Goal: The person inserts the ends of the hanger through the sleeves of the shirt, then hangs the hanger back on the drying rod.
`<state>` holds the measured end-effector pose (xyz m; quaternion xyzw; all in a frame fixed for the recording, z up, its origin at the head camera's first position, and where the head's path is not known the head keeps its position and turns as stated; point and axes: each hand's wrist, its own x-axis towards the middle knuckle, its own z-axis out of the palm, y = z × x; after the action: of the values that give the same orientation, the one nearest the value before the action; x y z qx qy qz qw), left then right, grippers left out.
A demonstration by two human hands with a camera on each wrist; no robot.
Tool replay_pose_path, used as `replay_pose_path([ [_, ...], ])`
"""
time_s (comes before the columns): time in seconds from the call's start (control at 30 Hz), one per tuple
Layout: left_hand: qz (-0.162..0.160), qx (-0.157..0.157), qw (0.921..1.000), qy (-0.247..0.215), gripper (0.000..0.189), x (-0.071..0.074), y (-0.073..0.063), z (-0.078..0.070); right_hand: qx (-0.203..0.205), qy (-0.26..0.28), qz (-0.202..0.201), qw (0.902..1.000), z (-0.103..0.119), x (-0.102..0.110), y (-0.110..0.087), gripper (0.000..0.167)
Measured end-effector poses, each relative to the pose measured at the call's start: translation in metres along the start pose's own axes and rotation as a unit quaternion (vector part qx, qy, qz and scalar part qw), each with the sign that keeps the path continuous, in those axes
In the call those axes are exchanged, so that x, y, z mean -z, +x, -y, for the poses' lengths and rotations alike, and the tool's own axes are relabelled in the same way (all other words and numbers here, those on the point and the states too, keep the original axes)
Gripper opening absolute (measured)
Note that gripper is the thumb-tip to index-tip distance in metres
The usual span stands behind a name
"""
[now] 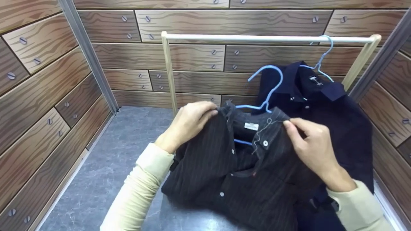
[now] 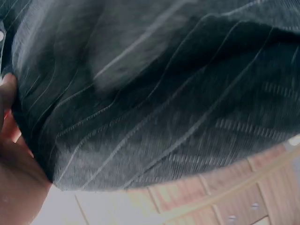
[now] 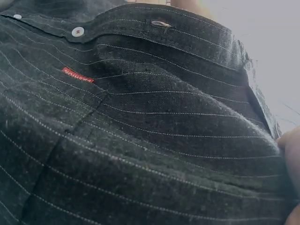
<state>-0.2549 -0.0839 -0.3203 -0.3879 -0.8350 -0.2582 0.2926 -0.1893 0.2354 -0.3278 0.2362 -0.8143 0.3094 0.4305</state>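
A dark pinstriped shirt (image 1: 205, 160) with white buttons hangs between my two hands, its collar partly spread. Inside its neck sits a blue hanger (image 1: 269, 93), whose hook stands up above the collar and hangs on nothing. My left hand (image 1: 191, 122) pinches the shirt at the shoulder beside the collar. On the other side, my right hand (image 1: 310, 141) pinches the fabric near the collar edge between thumb and fingers. In the right wrist view a small red tag (image 3: 77, 75) shows on the striped cloth. The left wrist view is filled mostly by striped fabric (image 2: 140, 108).
Behind stands a clothes rack with a white rail (image 1: 244, 38) and wooden posts (image 1: 169, 70). A navy shirt (image 1: 346, 128) hangs at its right end on another blue hanger (image 1: 327, 53). Wood-patterned walls (image 1: 41, 86) enclose the grey floor surface (image 1: 128, 138).
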Motion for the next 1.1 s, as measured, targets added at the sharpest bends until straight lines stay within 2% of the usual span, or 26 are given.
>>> replay_pose_path([
  [0.07, -0.035, -0.013, 0.9991, 0.018, 0.019, 0.003, 0.006, -0.005, 0.012, -0.002, 0.000, 0.9999, 0.004, 0.004, 0.010, 0.008],
  [0.17, -0.068, -0.021, 0.9968, 0.038, 0.019, 0.009, 0.015, -0.010, 0.037, -0.009, 0.002, 0.9993, 0.010, 0.008, 0.028, 0.007],
  [0.33, -0.111, -0.010, 0.9925, 0.051, 0.019, 0.017, 0.025, -0.019, 0.082, -0.040, 0.013, 0.9957, 0.019, 0.014, 0.052, 0.005],
  [0.43, -0.132, 0.012, 0.9905, 0.036, 0.017, 0.023, 0.028, -0.023, 0.091, -0.073, 0.048, 0.9920, 0.023, 0.022, 0.061, 0.009],
  [0.57, -0.163, 0.054, 0.9850, -0.013, 0.014, 0.031, 0.032, -0.023, 0.077, -0.087, 0.090, 0.9891, 0.024, 0.036, 0.064, 0.025],
  [0.7, -0.189, 0.090, 0.9757, -0.065, 0.013, 0.035, 0.034, -0.019, 0.065, -0.094, 0.055, 0.9919, 0.021, 0.043, 0.065, 0.025],
  [0.77, -0.183, 0.100, 0.9749, -0.077, 0.014, 0.032, 0.036, -0.016, 0.062, -0.110, 0.030, 0.9916, 0.018, 0.044, 0.064, 0.019],
  [0.87, -0.148, 0.106, 0.9809, -0.069, 0.016, 0.025, 0.038, -0.010, 0.054, -0.138, 0.015, 0.9888, 0.014, 0.044, 0.061, 0.015],
  [0.97, -0.101, 0.107, 0.9885, -0.034, 0.019, 0.016, 0.041, -0.003, 0.054, -0.165, 0.012, 0.9847, 0.011, 0.042, 0.057, 0.017],
  [1.1, -0.065, 0.116, 0.9911, 0.007, 0.022, 0.006, 0.045, 0.006, 0.048, -0.185, 0.001, 0.9816, 0.008, 0.038, 0.055, 0.017],
])
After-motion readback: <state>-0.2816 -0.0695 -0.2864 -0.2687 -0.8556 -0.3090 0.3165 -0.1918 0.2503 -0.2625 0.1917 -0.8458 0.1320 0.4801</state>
